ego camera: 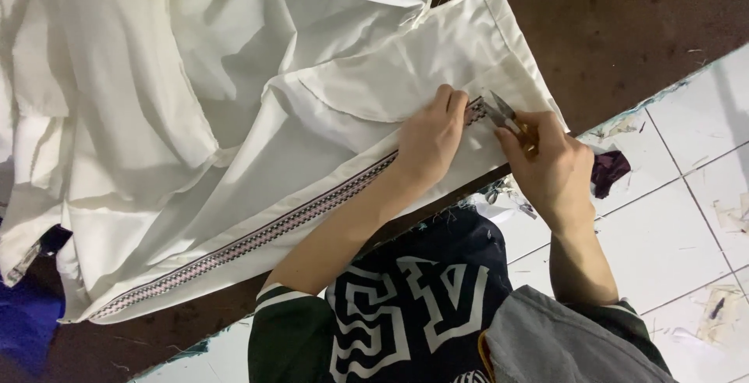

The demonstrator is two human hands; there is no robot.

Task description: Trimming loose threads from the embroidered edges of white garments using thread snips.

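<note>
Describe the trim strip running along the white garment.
The trim strip is dark-and-pale zigzag patterned with pinkish tones, shown in the head view.
</note>
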